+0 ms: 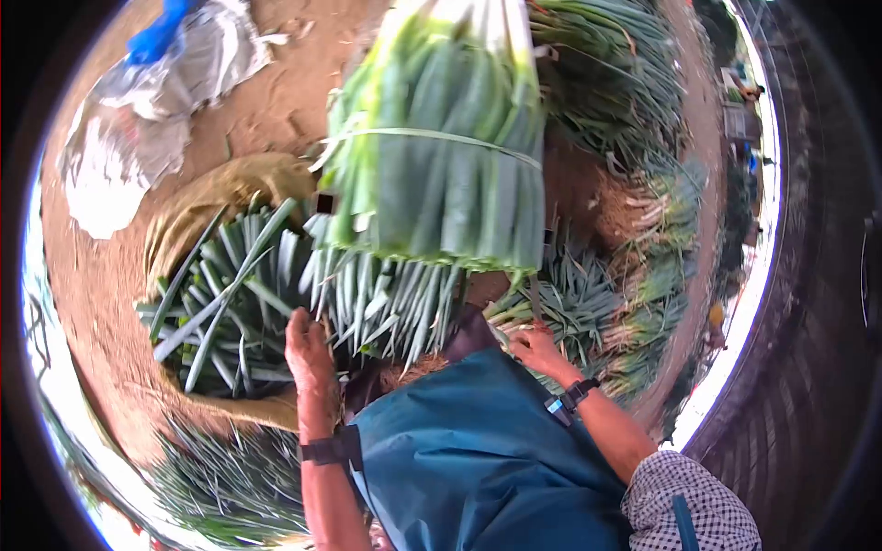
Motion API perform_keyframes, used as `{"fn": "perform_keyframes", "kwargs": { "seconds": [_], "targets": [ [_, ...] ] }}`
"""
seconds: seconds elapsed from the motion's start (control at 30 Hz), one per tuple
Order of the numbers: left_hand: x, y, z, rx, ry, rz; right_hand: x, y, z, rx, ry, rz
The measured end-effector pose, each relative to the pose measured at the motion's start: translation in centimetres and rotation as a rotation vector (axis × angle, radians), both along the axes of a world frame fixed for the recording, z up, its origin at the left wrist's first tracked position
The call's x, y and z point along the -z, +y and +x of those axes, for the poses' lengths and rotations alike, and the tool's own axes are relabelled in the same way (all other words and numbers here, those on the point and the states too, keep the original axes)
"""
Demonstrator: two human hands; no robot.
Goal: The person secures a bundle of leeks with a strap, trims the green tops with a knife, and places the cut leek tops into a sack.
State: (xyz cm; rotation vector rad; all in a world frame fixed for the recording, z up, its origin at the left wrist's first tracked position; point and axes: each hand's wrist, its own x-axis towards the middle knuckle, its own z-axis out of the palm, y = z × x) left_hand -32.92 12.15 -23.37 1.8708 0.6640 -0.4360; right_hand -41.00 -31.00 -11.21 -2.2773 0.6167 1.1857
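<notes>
While the left hand (310, 354) is raised beside a cloth sack (225, 184), its fingers lie close together and slightly bent, near the cut green leaves (234, 298) that fill the sack; I cannot tell whether they grip any of them. The right hand (540, 354) has its fingers curled inward, partly hidden, and I cannot tell what they hold, though something narrow rises just beyond them. The big bundle of green onions (436, 184) is ahead of both hands' fingers, apart from them, with its pale ends farthest off and its cut green ends nearest. A light band (432, 135) runs around it. Between the two sets of fingers and a little ahead, more long leaves (390, 298) fan out below the bundle. To the right of the right fingers, loose onions (652, 275) lie in heaps on the ground. Well beyond the left fingers is a crumpled white sheet (147, 129), and a blue apron (478, 450) spreads behind and between the hands.
</notes>
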Motion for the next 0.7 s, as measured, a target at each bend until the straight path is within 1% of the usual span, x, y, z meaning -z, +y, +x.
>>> {"fn": "perform_keyframes", "kwargs": {
  "seconds": [0.07,0.1,0.2,0.27,0.33,0.37,0.4,0.43,0.47,0.5,0.53,0.57,0.6,0.63,0.67,0.7],
  "targets": [
    [2.5,-0.2,2.0,0.157,-0.143,0.154,-1.5,-2.3,-3.1,0.125,-0.002,0.014],
    [4.5,0.1,3.1,0.222,-0.169,0.188,-1.0,-4.0,-5.5,0.111,0.028,-0.065],
    [12.3,2.7,5.7,0.729,-0.459,0.575,-0.7,-6.6,-9.1,0.207,-0.074,-0.083],
    [10.4,0.7,7.9,0.291,-0.296,0.168,1.0,-8.4,-9.9,0.269,-0.005,-0.094],
    [11.5,1.6,7.3,0.379,-0.132,0.072,3.3,-9.9,-10.7,0.292,0.046,-0.108],
    [11.8,0.9,6.5,0.350,-0.069,0.085,5.6,-11.6,-12.6,0.306,-0.001,-0.084],
    [13.0,1.1,4.8,0.422,0.112,0.039,7.6,-13.4,-13.7,0.272,-0.021,-0.148],
    [16.0,2.9,1.8,0.546,0.147,0.003,9.0,-15.0,-15.0,0.249,-0.031,-0.214],
    [15.0,2.2,-0.7,0.511,0.166,-0.073,10.3,-16.0,-16.7,0.233,-0.045,-0.276],
    [18.3,4.4,-4.7,1.105,0.001,0.427,11.9,-17.7,-18.5,0.268,-0.168,-0.334],
    [20.8,7.8,-8.0,1.590,0.033,0.431,12.1,-19.3,-17.9,0.334,0.021,-0.308],
    [15.7,4.6,-9.0,1.125,0.153,0.414,9.9,-19.2,-14.0,0.382,0.189,-0.338],
    [9.5,-0.2,-7.5,0.957,0.310,0.430,12.7,-21.3,-16.9,0.450,0.039,-0.389],
    [8.7,-0.9,-8.2,1.105,0.350,0.705,11.1,-21.1,-14.5,0.534,-0.050,-0.303],
    [3.6,-5.3,-6.5,1.148,0.229,0.753,13.2,-22.7,-15.9,0.442,0.005,-0.346],
    [0.6,-8.6,-5.6,1.360,-0.008,0.861,15.5,-23.6,-17.2,0.384,-0.005,-0.419]
  ]
}}
